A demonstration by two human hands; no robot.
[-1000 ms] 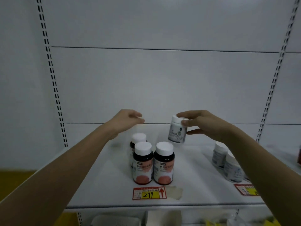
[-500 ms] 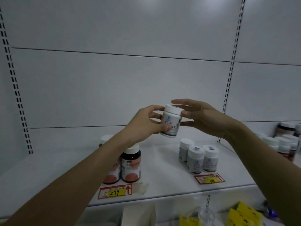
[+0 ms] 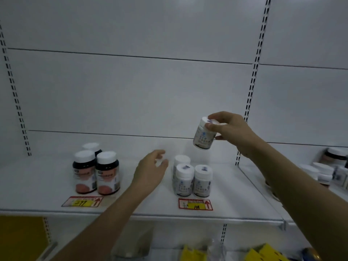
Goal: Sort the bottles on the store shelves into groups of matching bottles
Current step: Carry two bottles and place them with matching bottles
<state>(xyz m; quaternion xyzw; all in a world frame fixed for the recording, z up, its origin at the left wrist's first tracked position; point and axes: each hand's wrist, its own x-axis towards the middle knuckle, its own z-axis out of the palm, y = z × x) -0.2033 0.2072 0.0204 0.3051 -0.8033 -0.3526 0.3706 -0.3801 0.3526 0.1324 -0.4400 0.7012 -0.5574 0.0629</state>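
Right hand (image 3: pixel 232 131) grips round white bottle (image 3: pixel 204 136) (smooth plastic); tilted.

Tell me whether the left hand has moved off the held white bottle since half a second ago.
Yes. The left hand has let go and dropped down-left, now open beside the white bottle group; the right hand alone holds the white bottle.

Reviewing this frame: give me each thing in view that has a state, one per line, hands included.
Right hand: holds the white bottle by its cap end, above the shelf.
White bottle: lifted, tilted, cap on.
Left hand: fingers relaxed, holding nothing, over the shelf.
White bottle group: three upright, capped, standing close together.
Dark bottle group: three upright, white caps on.
Shelf: carries both groups, price tags at its front edge.
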